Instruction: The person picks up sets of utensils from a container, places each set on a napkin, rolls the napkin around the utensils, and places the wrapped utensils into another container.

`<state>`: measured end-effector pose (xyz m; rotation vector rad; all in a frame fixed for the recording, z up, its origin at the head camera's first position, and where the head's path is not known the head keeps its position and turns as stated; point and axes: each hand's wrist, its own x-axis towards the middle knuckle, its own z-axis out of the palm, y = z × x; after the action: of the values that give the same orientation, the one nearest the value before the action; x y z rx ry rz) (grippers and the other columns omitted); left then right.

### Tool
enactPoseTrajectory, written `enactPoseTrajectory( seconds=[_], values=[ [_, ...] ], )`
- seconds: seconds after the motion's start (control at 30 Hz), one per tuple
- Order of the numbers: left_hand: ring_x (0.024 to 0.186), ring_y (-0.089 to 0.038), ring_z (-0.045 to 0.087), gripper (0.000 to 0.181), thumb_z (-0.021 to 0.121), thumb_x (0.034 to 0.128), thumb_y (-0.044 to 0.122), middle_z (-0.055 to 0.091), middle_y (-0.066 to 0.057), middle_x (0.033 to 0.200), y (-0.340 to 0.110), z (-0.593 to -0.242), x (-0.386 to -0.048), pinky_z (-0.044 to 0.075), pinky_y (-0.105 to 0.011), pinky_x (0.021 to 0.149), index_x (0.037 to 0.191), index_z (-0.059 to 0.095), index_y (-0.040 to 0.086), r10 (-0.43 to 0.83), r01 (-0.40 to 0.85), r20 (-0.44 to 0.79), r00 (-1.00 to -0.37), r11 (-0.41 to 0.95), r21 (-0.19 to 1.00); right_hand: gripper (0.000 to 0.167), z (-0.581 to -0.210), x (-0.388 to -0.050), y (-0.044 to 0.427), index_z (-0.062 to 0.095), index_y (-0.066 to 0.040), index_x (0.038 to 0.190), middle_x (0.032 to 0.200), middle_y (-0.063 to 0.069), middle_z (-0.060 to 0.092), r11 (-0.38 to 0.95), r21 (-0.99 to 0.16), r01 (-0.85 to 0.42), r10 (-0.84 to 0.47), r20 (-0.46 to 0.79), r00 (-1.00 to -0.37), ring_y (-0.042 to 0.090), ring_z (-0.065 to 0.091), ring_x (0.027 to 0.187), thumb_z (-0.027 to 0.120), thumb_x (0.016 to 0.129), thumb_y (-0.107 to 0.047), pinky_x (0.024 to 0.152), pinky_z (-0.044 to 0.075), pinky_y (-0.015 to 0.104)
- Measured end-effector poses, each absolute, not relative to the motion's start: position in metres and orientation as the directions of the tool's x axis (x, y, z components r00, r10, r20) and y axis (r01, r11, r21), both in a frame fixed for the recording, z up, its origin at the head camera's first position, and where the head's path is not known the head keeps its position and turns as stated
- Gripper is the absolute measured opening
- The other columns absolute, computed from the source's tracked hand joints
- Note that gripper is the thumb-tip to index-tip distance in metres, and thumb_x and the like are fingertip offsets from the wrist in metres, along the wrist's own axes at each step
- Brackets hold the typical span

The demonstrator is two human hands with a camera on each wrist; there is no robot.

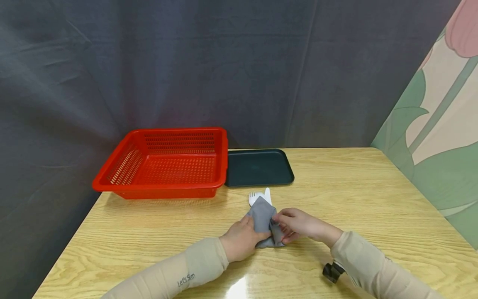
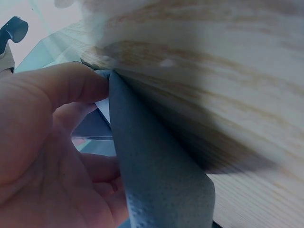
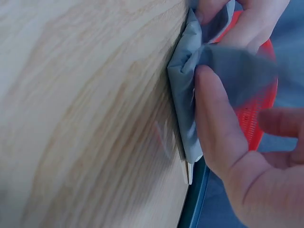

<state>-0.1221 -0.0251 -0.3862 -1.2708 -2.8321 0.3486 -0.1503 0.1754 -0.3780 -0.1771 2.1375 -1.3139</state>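
A grey cloth napkin (image 1: 262,214) lies folded on the table around a white fork (image 1: 252,195) and a white knife (image 1: 267,194), whose ends stick out at the top. A rounded white part, perhaps a spoon, shows between them. My left hand (image 1: 240,238) holds the napkin at its left and lower side, the thumb lying across the cloth. At the right edge is my right hand (image 1: 298,225). In the right wrist view, one digit of the right hand (image 3: 237,161) touches the napkin (image 3: 185,90) beside a raised, blurred flap; another stands apart from the cloth.
A red perforated basket (image 1: 169,192) stands at the back left of the wooden table (image 1: 354,187). Right beside it lies a dark flat tray (image 1: 259,168). A dark curtain (image 1: 224,74) hangs behind. A black device (image 1: 332,272) is on the right wrist.
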Motion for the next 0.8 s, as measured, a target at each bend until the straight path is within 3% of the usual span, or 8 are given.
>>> enactPoseTrajectory(
  seconds=[0.13,0.33,0.47,0.6,0.8],
  values=[
    [0.095,-0.019,0.055,0.024,0.065,0.0824,0.027,0.066,-0.01,0.1,-0.025,-0.387,-0.122,0.049,-0.026,0.082,0.106,0.063,0.031,0.755,0.742,-0.042,-0.655,0.631,-0.229,0.029,-0.378,-0.15,0.178,0.044,0.008,0.116,0.086,0.01,0.061,0.419,-0.878,0.232,-0.474,-0.429,-0.769,0.011,0.065,0.07,0.037,0.095,-0.011,0.067,0.056,0.03],
    [0.093,-0.018,0.053,0.028,0.066,0.0819,0.026,0.063,-0.01,0.098,-0.027,-0.388,-0.125,0.05,-0.025,0.071,0.109,0.061,0.028,0.744,0.742,-0.062,-0.665,0.649,-0.168,0.026,-0.382,-0.15,0.18,0.043,0.006,0.113,0.083,0.009,0.062,0.424,-0.891,0.165,-0.515,-0.387,-0.765,0.012,0.064,0.073,0.049,0.088,-0.001,0.07,0.056,0.033],
    [0.096,-0.018,0.055,0.036,0.066,0.0835,0.025,0.061,-0.01,0.104,-0.033,-0.388,-0.13,0.05,-0.025,0.07,0.117,0.056,0.021,0.718,0.724,-0.097,-0.689,0.689,-0.037,0.027,-0.386,-0.151,0.179,0.047,0.005,0.107,0.08,0.008,0.062,0.447,-0.889,0.101,-0.524,-0.352,-0.775,0.011,0.062,0.07,0.059,0.084,-0.001,0.066,0.055,0.029],
    [0.092,-0.016,0.056,0.035,0.067,0.0837,0.025,0.062,-0.006,0.103,-0.036,-0.389,-0.134,0.05,-0.024,0.071,0.113,0.053,0.012,0.687,0.682,-0.098,-0.72,0.727,0.081,0.032,-0.388,-0.151,0.177,0.05,0.006,0.102,0.078,0.006,0.06,0.476,-0.88,-0.009,-0.547,-0.287,-0.787,0.01,0.057,0.065,0.069,0.077,-0.002,0.059,0.05,0.021],
    [0.077,-0.012,0.053,0.025,0.071,0.0812,0.026,0.058,0.001,0.088,-0.037,-0.391,-0.134,0.047,-0.021,0.065,0.095,0.057,0.011,0.689,0.686,-0.013,-0.725,0.724,0.074,0.032,-0.389,-0.149,0.176,0.053,0.003,0.097,0.076,0.005,0.059,0.534,-0.837,-0.118,-0.532,-0.224,-0.817,0.007,0.053,0.061,0.074,0.073,-0.004,0.055,0.045,0.018]
  ],
)
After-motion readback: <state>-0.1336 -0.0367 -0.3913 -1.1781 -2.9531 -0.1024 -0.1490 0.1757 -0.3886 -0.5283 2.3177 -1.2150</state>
